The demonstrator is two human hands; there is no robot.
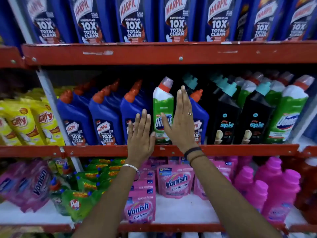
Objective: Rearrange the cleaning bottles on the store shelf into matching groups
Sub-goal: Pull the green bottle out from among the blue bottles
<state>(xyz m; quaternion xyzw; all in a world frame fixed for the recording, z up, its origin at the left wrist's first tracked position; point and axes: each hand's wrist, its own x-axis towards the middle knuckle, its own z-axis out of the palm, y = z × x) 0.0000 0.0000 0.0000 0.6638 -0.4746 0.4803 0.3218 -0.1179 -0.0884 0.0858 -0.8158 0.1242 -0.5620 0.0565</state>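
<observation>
Both my flat hands, left hand (141, 137) and right hand (181, 121), fingers extended, flanked the upright green-and-white plastic bottle (163, 114), its angled neck tipped right.

1. Single view, head-worn wide-angle camera; no second view, so no shared area.
2. Faces straight at a red metal store shelf (154, 54), tilted slightly down.
3. Close range: both forearms enter from the bottom edge and reach the middle tier; left hand (139, 136) and right hand (180, 121) sit near frame centre.
4. Three tiers in frame: top row of dark blue plastic bottles (132, 19) cut off at the upper edge, middle tier full height, lower tier of pink pouches (175, 181) seen from above.
5. Wide-angle bend: shelf edges curve, and items lean outward at the left and right borders.
</observation>
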